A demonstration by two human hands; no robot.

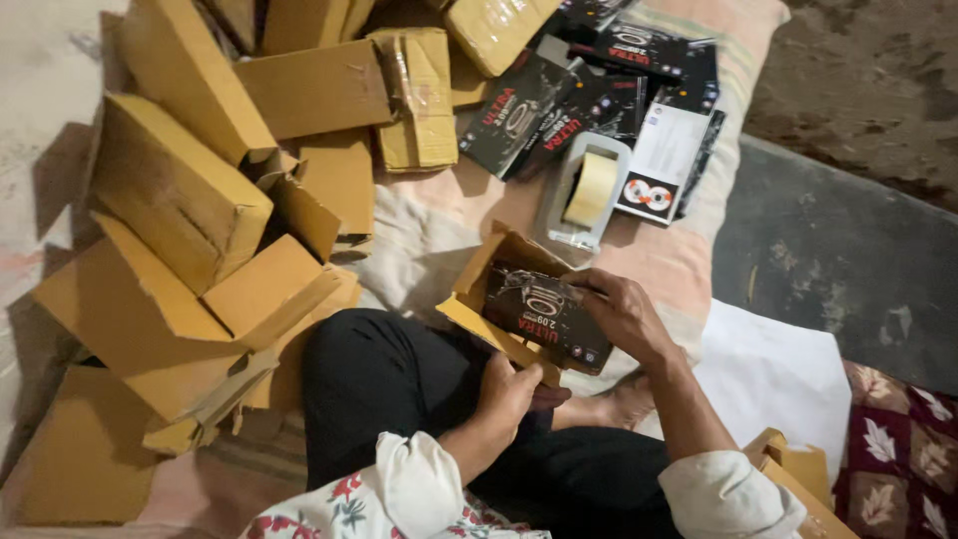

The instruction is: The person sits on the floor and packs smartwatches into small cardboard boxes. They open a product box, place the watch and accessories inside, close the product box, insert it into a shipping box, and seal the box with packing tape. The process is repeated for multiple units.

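Here the left hand grips the open cardboard carton while the right hand clasps the black product box; both look light, stiff, best held by edges.

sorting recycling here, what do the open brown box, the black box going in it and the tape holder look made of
Brown box: plain matte cardboard, going by its folded flaps.
Black box: printed card, seemingly glossy, with a faint sheen.
Tape holder: probably grey moulded plastic, smooth; the roll looks like tan tape.

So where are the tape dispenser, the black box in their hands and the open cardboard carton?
Tape dispenser (584,195), head view, on the tape roll.
Black box (544,314), head view, on its printed face.
Open cardboard carton (491,262), head view, on its upper flap.
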